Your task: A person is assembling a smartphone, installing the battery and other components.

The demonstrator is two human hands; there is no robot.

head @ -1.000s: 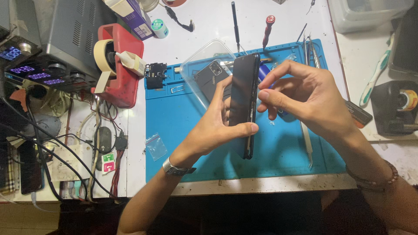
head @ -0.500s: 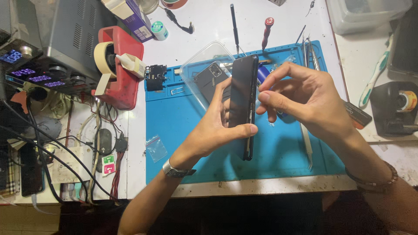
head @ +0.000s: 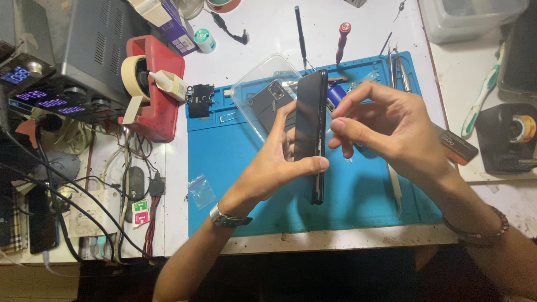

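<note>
Standing on its edge above the blue mat [head: 235,184], a black phone [head: 310,128] is held in the left hand [head: 274,162]. The thumb is pressed along one side and the fingers are wrapped behind it, so the hand is clamped on the phone. The right hand [head: 391,131] is kept just beside the phone's right edge, with its fingertips [head: 338,126] pinched together near that edge. A clear plastic lid [head: 263,89] and a red screwdriver [head: 342,40] are seen behind.
</note>
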